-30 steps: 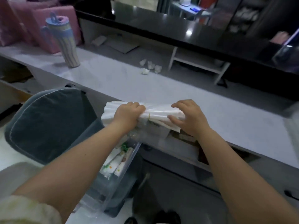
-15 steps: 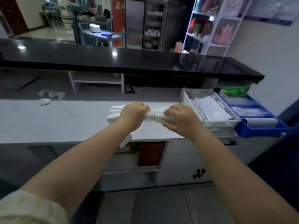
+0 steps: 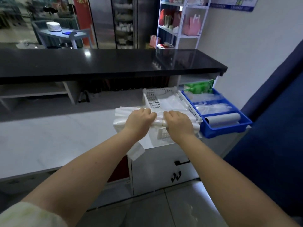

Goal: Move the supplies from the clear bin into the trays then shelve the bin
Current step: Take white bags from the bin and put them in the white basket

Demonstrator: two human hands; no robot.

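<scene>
A bundle of white plastic bags (image 3: 122, 113), cinched by a rubber band at its middle, is held over the near end of the white perforated tray (image 3: 185, 99). My left hand (image 3: 139, 120) grips the bundle left of the band. My right hand (image 3: 177, 122) grips it right of the band. The tray holds other white bags. Beside it on the right sits a blue tray (image 3: 229, 126) with clear bags, a grey roll and green packs at its far end. The clear bin is out of view.
The trays rest at the right end of a pale grey counter (image 3: 49, 141) below a raised black countertop (image 3: 98, 63). White cabinet doors (image 3: 164, 174) are beneath. A white wall and a dark blue panel (image 3: 270, 128) close the right side.
The view swung right from the bin on the chair to the trays. Both hands carried the bag bundle rightward until it came over the white tray.
</scene>
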